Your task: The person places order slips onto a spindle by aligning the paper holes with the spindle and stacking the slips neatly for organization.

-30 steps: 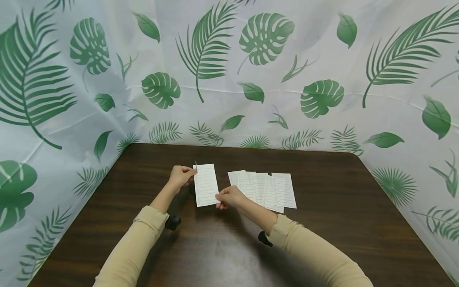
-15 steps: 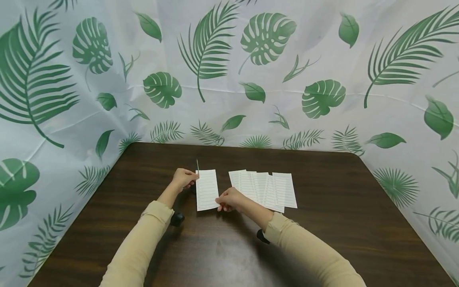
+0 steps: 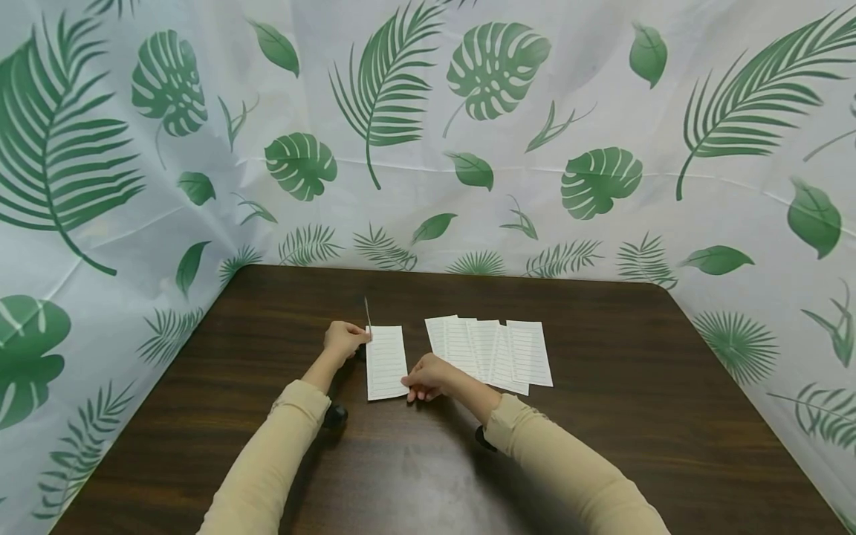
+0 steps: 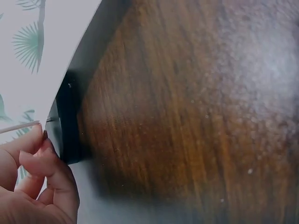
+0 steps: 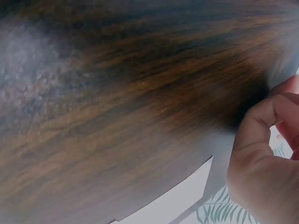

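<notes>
In the head view a white lined card point(image 3: 386, 364) is held up near the table's middle. My left hand point(image 3: 345, 340) pinches its upper left corner, along with a thin, pale, stick-like thing point(image 3: 367, 312) that points upward. My right hand point(image 3: 429, 377) pinches the card's lower right corner. The left wrist view shows the left hand point(image 4: 39, 177) with thumb and finger together at the card's edge, the thin thing point(image 4: 18, 126) sticking out sideways. In the right wrist view the right hand point(image 5: 266, 144) has curled fingers; its fingertips are partly out of frame.
Several white lined cards point(image 3: 528, 353) lie overlapping, fanned out on the brown wooden table point(image 3: 622, 416), right of the hands. A black block-like object point(image 4: 69, 121) stands on the table close to the left hand. A leaf-printed white curtain point(image 3: 414, 215) surrounds the table's far and side edges.
Both hands have brought the card nearer to the person, the left hand more than the right. The thin thing now stands taller above the card. The fanned cards have not moved.
</notes>
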### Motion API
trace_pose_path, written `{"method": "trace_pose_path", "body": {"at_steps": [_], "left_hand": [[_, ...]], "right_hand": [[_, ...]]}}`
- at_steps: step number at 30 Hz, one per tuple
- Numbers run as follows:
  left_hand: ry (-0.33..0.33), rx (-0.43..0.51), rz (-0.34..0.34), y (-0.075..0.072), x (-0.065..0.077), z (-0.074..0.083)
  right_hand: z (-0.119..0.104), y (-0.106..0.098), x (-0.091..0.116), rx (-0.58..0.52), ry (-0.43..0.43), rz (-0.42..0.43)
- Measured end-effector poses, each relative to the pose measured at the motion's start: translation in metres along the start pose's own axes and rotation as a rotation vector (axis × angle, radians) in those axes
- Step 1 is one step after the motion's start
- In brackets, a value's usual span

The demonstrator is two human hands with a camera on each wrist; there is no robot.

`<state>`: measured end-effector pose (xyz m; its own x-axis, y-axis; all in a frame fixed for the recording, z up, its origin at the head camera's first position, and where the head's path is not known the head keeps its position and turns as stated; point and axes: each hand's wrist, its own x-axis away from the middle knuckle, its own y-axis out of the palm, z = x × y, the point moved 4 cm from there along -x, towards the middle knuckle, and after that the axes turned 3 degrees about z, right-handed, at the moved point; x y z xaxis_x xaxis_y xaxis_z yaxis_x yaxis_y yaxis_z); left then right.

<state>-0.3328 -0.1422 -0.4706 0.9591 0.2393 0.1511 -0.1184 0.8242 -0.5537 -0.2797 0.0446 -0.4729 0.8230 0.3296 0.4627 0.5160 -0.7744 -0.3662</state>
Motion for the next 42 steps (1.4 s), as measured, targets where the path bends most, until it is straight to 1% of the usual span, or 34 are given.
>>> {"method": "trace_pose_path", "body": {"at_steps": [5, 11, 15, 18, 20, 25, 26, 27, 28, 29, 31, 33, 34, 35, 36, 38, 39, 40, 42], "left_hand": [[0.022, 0.004, 0.011, 0.001, 0.004, 0.000], [0.056, -0.003, 0.030, 0.000, 0.006, 0.001], [0.038, 0.016, 0.028, 0.000, 0.005, 0.000], [0.011, 0.013, 0.012, 0.000, 0.005, -0.002], [0.005, -0.001, -0.007, 0.001, 0.004, -0.002], [0.021, -0.056, -0.051, 0.002, 0.003, -0.001], [0.031, -0.062, -0.048, 0.003, 0.001, -0.002], [0.038, -0.066, -0.042, 0.010, -0.013, -0.014], [0.057, -0.066, -0.046, 0.011, -0.016, -0.016], [0.090, -0.052, -0.042, 0.017, -0.029, -0.027], [0.091, -0.047, -0.059, 0.026, -0.048, -0.043], [0.139, -0.022, -0.057, 0.040, -0.076, -0.066], [0.131, -0.021, -0.077, 0.039, -0.076, -0.066], [0.114, -0.021, -0.087, 0.045, -0.089, -0.076], [0.102, -0.030, -0.087, 0.048, -0.095, -0.081], [0.118, -0.015, -0.075, 0.056, -0.113, -0.097], [0.116, -0.017, -0.081, 0.059, -0.119, -0.102], [0.098, -0.018, -0.088, 0.060, -0.121, -0.105], [0.118, -0.003, -0.061, 0.062, -0.121, -0.110]], "right_hand": [[-0.001, 0.001, 0.002, 0.050, -0.018, 0.018], [-0.002, 0.002, 0.003, 0.052, -0.042, 0.035], [-0.003, 0.003, 0.004, 0.056, -0.071, 0.046], [-0.002, 0.004, 0.004, 0.061, -0.087, 0.046], [-0.002, 0.004, 0.005, 0.068, -0.095, 0.045], [0.000, 0.003, 0.008, 0.085, -0.117, 0.022], [0.000, 0.002, 0.008, 0.084, -0.116, 0.016], [0.001, 0.002, 0.008, 0.084, -0.114, 0.005], [0.002, 0.001, 0.008, 0.087, -0.114, -0.003], [0.003, 0.000, 0.009, 0.087, -0.112, -0.011], [0.005, -0.002, 0.010, 0.089, -0.108, -0.029], [0.006, -0.004, 0.011, 0.101, -0.114, -0.049], [0.006, -0.005, 0.012, 0.107, -0.119, -0.058], [0.005, -0.005, 0.014, 0.115, -0.124, -0.066], [0.005, -0.006, 0.015, 0.124, -0.131, -0.073], [0.003, -0.006, 0.018, 0.145, -0.154, -0.089], [0.002, -0.006, 0.019, 0.155, -0.165, -0.094], [0.001, -0.006, 0.021, 0.166, -0.177, -0.096], [0.000, -0.005, 0.023, 0.187, -0.200, -0.092]]}}
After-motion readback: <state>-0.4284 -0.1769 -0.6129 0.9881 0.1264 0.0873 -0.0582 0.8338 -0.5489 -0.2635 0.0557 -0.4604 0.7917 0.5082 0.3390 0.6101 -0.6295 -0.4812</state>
